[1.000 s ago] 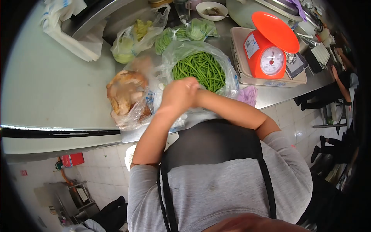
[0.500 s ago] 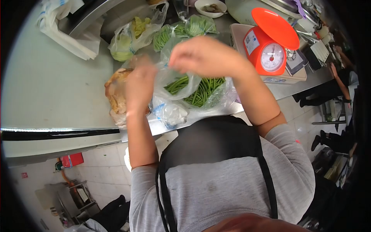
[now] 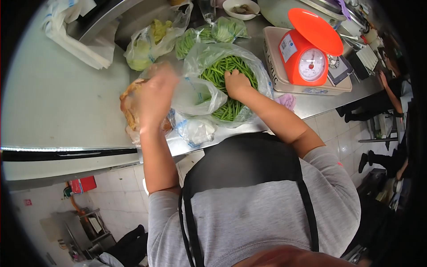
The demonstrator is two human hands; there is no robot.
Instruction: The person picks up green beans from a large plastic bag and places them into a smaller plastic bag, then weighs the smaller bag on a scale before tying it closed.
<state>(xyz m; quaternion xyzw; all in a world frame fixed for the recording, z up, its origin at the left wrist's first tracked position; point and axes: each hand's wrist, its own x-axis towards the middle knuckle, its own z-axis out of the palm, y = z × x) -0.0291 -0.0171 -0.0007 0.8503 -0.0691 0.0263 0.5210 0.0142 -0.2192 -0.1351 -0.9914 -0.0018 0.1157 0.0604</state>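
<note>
My right hand [image 3: 238, 84] reaches into a large clear plastic bag [image 3: 263, 75] full of long green beans [image 3: 216, 73]. Its fingers are curled on the beans, with the tips partly hidden among them. My left hand [image 3: 159, 91], smeared by motion, is raised over a bag of brownish-yellow food [image 3: 132, 104]; its fingers cannot be made out. Between the hands, a smaller clear plastic bag [image 3: 195, 95] lies with its mouth toward the beans. A white crumpled plastic bag [image 3: 194, 130] sits at the counter's front edge.
An orange kitchen scale [image 3: 307, 60] stands on a pale box [image 3: 272, 42] at the right. Bagged cut green beans [image 3: 189, 42] and bagged leafy greens [image 3: 149, 46] lie behind. A white bowl [image 3: 241, 9] is at the back. Another person's arm [image 3: 391, 91] shows far right.
My right hand has come down from above the bags into the green beans. The large bag's mouth now shows wider. My left hand stays in about the same place, still blurred.
</note>
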